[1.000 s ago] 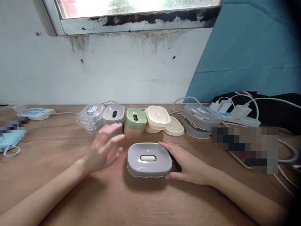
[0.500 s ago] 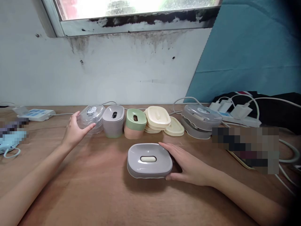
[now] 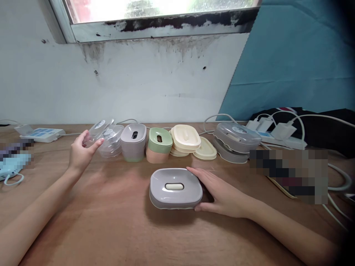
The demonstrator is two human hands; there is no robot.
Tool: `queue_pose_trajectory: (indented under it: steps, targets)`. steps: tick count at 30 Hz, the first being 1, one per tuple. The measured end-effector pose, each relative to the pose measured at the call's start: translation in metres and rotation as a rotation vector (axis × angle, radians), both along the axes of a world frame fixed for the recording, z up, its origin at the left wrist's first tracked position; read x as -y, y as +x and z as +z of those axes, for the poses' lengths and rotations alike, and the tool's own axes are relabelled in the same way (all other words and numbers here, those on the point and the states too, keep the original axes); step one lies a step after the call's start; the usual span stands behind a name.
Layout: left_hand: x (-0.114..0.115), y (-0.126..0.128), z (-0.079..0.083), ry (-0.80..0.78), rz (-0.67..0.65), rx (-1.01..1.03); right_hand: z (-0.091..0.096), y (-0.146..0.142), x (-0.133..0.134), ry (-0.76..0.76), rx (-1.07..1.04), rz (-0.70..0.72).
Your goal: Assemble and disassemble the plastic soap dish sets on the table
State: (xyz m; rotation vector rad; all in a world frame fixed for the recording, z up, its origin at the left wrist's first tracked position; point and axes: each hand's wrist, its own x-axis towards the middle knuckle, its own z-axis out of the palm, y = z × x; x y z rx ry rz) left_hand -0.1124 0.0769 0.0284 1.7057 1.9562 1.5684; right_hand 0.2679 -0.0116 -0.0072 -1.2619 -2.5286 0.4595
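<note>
A grey oval soap box (image 3: 175, 187) with a slot in its top lies on the wooden table (image 3: 116, 221) in front of me. My right hand (image 3: 222, 194) rests flat against its right side. My left hand (image 3: 80, 153) grips a clear plastic lid (image 3: 95, 130), tilted up off the clear box (image 3: 111, 142) at the left end of a row. In that row also stand a grey box (image 3: 134, 136), a green and pink box (image 3: 159, 145), cream lids (image 3: 186, 138) and a grey translucent box (image 3: 235, 142).
A white power strip (image 3: 40, 133) lies at the far left by the wall. Chargers and white cables (image 3: 280, 133) sprawl at the right, over dark cloth. A light blue item (image 3: 11, 166) sits at the left edge. The wall and window are close behind the row.
My left hand swung from beside the grey soap box to the clear box at the left, took its lid and tilted it up. My right hand stayed put.
</note>
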Motion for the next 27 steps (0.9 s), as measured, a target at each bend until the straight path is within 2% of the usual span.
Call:
queue_pose_trajectory:
  steps: [4,6,9,14,16,20,27]
  targets:
    - [0.001,-0.002,-0.002,0.117,-0.023,0.015,0.000,0.000,0.000,-0.003,0.003,-0.003]
    - [0.009,0.006,-0.003,0.215,-0.123,0.021,0.000,-0.001,0.000,-0.005,0.006,-0.002]
    - [0.033,0.030,-0.009,0.311,-0.413,0.047,0.000,-0.001,0.000,-0.007,-0.015,-0.001]
    - [0.068,0.083,-0.030,0.108,-0.941,-0.027,-0.001,-0.001,0.000,-0.012,-0.076,-0.007]
    - [0.072,0.095,-0.036,0.057,-1.054,-0.084,0.000,-0.001,0.000,-0.013,-0.102,0.006]
    - [0.069,0.099,-0.040,-0.008,-1.063,-0.124,0.002,-0.003,0.000,-0.030,-0.100,0.038]
    - [0.069,0.095,-0.040,-0.015,-1.107,-0.146,0.003,-0.003,0.000,-0.029,-0.091,0.035]
